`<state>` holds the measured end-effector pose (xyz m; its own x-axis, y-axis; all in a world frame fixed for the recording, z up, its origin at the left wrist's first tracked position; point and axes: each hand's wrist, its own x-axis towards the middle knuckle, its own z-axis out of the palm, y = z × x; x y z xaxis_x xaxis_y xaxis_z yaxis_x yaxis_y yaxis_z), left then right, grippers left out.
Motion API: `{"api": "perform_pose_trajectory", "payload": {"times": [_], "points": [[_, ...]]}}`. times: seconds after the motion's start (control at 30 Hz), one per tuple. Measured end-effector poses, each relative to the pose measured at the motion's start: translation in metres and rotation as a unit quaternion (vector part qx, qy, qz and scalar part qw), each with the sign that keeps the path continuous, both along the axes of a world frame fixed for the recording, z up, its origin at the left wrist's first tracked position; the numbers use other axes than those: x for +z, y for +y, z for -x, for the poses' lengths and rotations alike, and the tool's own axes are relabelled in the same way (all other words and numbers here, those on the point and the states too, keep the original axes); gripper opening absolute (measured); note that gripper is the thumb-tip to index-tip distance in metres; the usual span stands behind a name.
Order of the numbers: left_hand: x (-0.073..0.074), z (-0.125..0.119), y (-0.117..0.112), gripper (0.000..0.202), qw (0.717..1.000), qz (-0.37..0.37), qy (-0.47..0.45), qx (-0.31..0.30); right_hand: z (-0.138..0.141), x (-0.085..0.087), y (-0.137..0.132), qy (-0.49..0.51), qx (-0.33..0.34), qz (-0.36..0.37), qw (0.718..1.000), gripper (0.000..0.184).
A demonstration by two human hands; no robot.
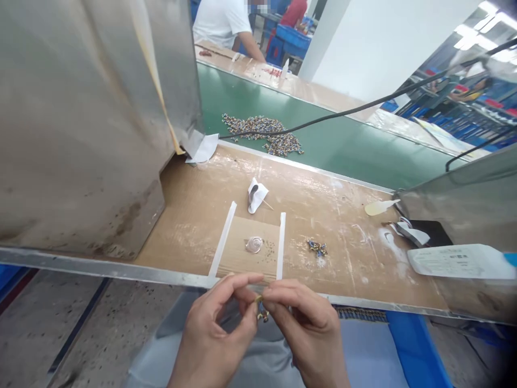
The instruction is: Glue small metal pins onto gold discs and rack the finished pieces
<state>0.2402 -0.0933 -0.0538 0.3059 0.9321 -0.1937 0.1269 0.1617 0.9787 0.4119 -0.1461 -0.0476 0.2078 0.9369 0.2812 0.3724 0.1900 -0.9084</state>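
Close together, a left hand (222, 320) and a right hand (309, 323) meet just off the near edge of a brown, cardboard-toned work surface (343, 264); the left grip is pinched on a small gold-and-blue metallic piece (263, 312), and the right grip, thumb against fingers, is clamped on it from the other side; the piece sits between the fingertips, above the person's lap, its finer detail too small to tell; beyond the hands, a round, glossy, clear disc (254, 245) rests on a square brown cardboard sheet (238, 264) flanked by two white tape strips; to the right lies a small cluster of gold-and-blue metallic pieces (317, 248); farther back, a crumpled white paper scrap (260, 195) bears a dark smear; a large heap of small multicoloured metallic pieces (262, 132) spreads over a long green surface (343, 145).
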Motion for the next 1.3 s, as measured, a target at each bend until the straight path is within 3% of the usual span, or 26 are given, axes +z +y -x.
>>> {"api": "perform_pose_trajectory", "payload": {"times": [0.23,0.4,0.63,0.8,1.0,1.3], "points": [[-0.005,-0.018,0.002,0.031,0.997,0.069,-0.044,-0.002,-0.015,-0.012,-0.011,-0.011,-0.008,-0.052,0.999,0.024],[-0.009,-0.025,0.009,0.023,0.989,0.11,-0.068,-0.07,-0.025,-0.018,-0.023,-0.027,-0.003,-0.078,0.997,0.025],[0.01,-0.047,-0.009,0.021,0.974,0.175,-0.11,-0.096,-0.032,-0.023,-0.053,0.055,-0.085,-0.055,0.993,0.025],[0.013,-0.06,-0.023,0.009,0.982,0.125,-0.079,-0.122,-0.034,-0.031,-0.072,0.14,-0.151,-0.046,0.978,0.02],[0.008,-0.067,-0.029,0.005,0.985,0.062,-0.055,-0.151,-0.039,-0.036,-0.083,0.178,-0.17,-0.047,0.968,0.015],[0.011,-0.076,-0.035,0.017,0.985,0.018,-0.039,-0.169,-0.042,-0.039,-0.09,0.187,-0.194,-0.071,0.96,0.017]]}}
